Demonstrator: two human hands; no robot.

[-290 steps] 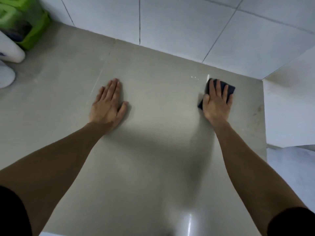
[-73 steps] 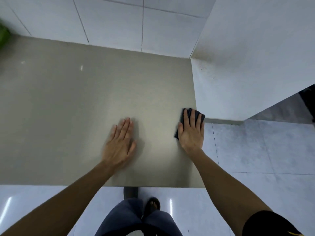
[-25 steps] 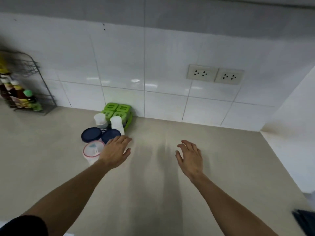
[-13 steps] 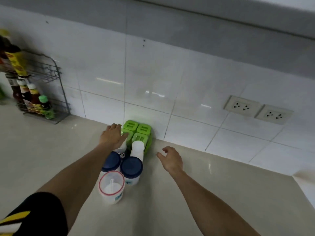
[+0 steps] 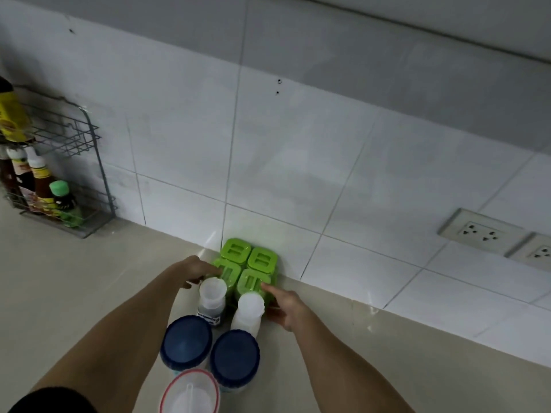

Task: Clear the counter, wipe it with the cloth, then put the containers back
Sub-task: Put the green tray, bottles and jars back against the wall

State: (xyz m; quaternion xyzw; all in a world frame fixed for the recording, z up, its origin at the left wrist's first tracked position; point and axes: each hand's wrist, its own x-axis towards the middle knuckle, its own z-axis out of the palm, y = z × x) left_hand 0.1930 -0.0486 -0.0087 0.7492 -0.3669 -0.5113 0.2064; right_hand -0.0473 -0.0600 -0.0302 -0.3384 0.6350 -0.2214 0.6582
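Tub [image 5: 189, 394]: nearest the camera; clear, with a red-rimmed lid, cut off by the lower frame edge.
Jars [image 5: 186, 341]: two, blue-lidded, side by side, just behind the tub.
Bottles [image 5: 212, 295]: two, white-capped, upright, between the jars and the green set; the left one bears a label.
Left hand [image 5: 193, 271]: reaches past the left bottle to the green set's left side; its fingertips are hidden by the bottle cap, so whether it grips cannot be told.
Right hand [image 5: 283, 305]: fingers fairly straight, forefinger on the front right lid, thumb low beside the set; it clasps nothing.
Green set [image 5: 249, 263]: four square lime containers with slotted lids, packed two by two, backed against the wall, with a hand on each side. This is judged to be the putting-back step. The next move likely calls for an even squeeze from both sides, then a lift clear of the bottles, which stand close enough to tip.
Counter [image 5: 74, 293]: beige, glossy; all the containers cluster at its back edge.
Rack [image 5: 68, 174]: far left, wire, holding sauce bottles.
Sockets [image 5: 480, 232]: far right, on the tiled wall.
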